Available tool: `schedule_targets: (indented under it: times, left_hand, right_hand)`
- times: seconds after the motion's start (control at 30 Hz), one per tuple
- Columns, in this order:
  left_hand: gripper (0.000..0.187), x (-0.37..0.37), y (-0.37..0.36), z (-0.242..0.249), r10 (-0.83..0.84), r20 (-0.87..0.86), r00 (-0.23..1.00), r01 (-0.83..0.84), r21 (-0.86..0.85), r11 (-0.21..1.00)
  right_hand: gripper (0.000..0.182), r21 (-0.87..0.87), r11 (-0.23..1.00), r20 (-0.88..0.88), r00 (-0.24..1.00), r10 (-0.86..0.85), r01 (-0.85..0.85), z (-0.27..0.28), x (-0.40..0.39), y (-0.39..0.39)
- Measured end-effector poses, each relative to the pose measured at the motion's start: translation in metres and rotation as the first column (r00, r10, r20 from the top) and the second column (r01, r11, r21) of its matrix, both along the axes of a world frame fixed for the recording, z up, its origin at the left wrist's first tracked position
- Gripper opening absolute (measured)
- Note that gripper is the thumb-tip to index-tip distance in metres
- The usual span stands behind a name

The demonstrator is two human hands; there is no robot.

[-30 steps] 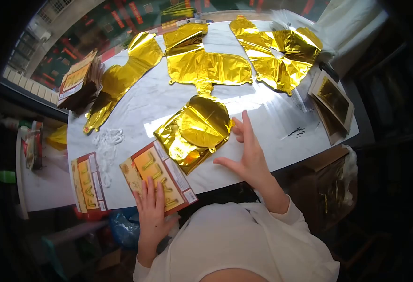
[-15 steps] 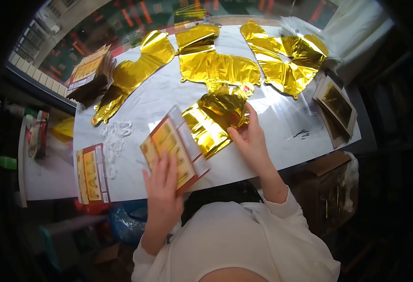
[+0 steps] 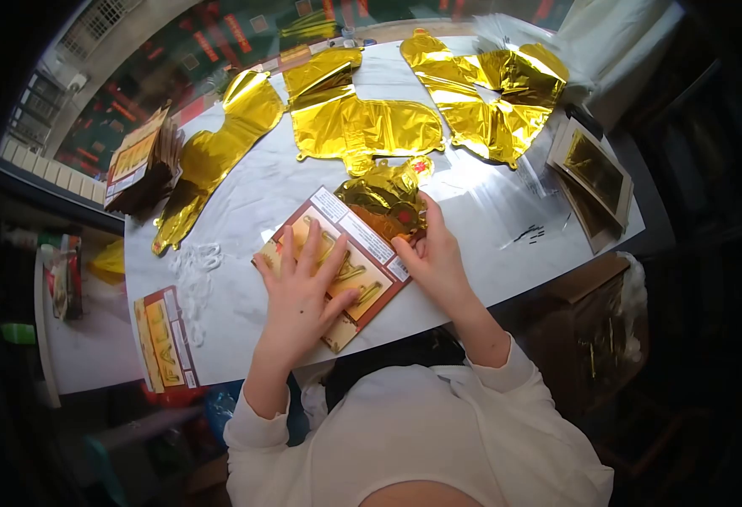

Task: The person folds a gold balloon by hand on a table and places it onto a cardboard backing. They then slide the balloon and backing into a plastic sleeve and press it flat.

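My left hand (image 3: 303, 291) lies with fingers spread on a printed card (image 3: 371, 291) with a brown border, near the table's front edge. The thumb and fingers of my right hand (image 3: 428, 252) pinch the side of a crumpled gold foil balloon (image 3: 379, 196), close to the card's right corner. The card covers the lower part of that foil. Beyond it, a flat gold foil balloon (image 3: 362, 118) lies on the white table (image 3: 252, 198). Another long gold foil piece (image 3: 219, 156) is at the left, and a ring-shaped one (image 3: 464, 84) at the right.
A stack of printed cards (image 3: 141, 160) stands at the back left. A card reading FALL (image 3: 165, 338) lies at the front left beside white ribbon (image 3: 195, 275). Folded cards (image 3: 592, 182) stand at the right edge, near small black strips (image 3: 531, 231). An open box (image 3: 590, 313) is below.
The card under my left hand has moved right and now lies over the lower part of the crumpled foil. My left fingers have spread. The whole view has shifted slightly.
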State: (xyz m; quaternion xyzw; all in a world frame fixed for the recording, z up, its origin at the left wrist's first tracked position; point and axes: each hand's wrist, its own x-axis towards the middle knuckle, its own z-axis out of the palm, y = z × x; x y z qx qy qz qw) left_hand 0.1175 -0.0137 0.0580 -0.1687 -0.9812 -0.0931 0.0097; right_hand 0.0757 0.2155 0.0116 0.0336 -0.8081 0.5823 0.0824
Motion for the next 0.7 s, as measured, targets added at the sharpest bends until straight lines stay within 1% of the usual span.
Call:
schedule_targets:
  times: [0.1, 0.17, 0.3, 0.37, 0.5, 0.57, 0.7]
  left_hand:
    - [0.068, -0.002, -0.011, 0.005, 0.000, 0.034, 0.999, 0.000, -0.003, 1.000]
    - [0.068, -0.002, -0.018, 0.011, 0.036, 0.127, 0.991, -0.037, 0.003, 0.999]
    - [0.066, -0.004, -0.027, 0.011, 0.044, 0.194, 0.980, -0.042, -0.014, 0.999]
    - [0.064, -0.003, -0.031, 0.013, 0.086, 0.229, 0.970, -0.091, 0.010, 0.996]
    - [0.064, -0.005, -0.037, 0.006, 0.069, 0.188, 0.980, -0.083, 0.067, 0.994]
    - [0.065, -0.011, -0.037, -0.002, 0.004, 0.125, 0.992, -0.020, 0.127, 0.992]
    - [0.069, -0.016, -0.024, -0.010, -0.026, 0.078, 0.997, 0.011, 0.182, 0.983]
  right_hand:
    - [0.074, 0.005, 1.000, -0.007, 1.000, -0.005, 0.005, -0.001, 0.000, 0.001]
    - [0.075, -0.004, 1.000, -0.010, 1.000, -0.002, 0.002, -0.002, 0.001, 0.001]
    - [0.076, 0.003, 1.000, -0.027, 1.000, -0.014, 0.014, -0.003, 0.001, 0.000]
    - [0.076, 0.010, 1.000, -0.031, 0.999, -0.008, 0.009, -0.005, 0.001, 0.001]
    - [0.075, 0.028, 1.000, -0.031, 0.999, -0.012, 0.013, -0.002, 0.003, 0.000]
    - [0.075, 0.019, 1.000, -0.046, 0.999, -0.010, 0.011, -0.002, 0.003, -0.001]
    - [0.075, 0.025, 1.000, -0.039, 0.999, -0.013, 0.014, -0.002, 0.003, -0.001]
